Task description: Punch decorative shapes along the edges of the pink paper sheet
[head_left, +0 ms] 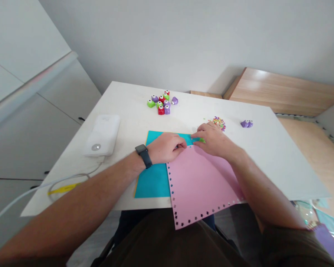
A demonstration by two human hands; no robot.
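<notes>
A pink sheet of paper [206,185] with small star-shaped holes along its left and near edges hangs partly over the table's front edge. Beneath it lies a turquoise sheet [153,181] with a thin yellow edge showing. My left hand [168,146], with a dark watch at the wrist, pinches the pink sheet's far edge. Beside it, my right hand [214,141] is curled around a green paper punch [202,140] at that same edge. Most of this punch is hidden under my fingers.
Several red, green and purple punches [161,110] are grouped at the back, with purple punches [246,124] at the right. Colourful paper bits [219,123] lie behind my right hand. A white power bank [102,135] with a cable [72,177] sits left. Wooden furniture [289,89] adjoins the right.
</notes>
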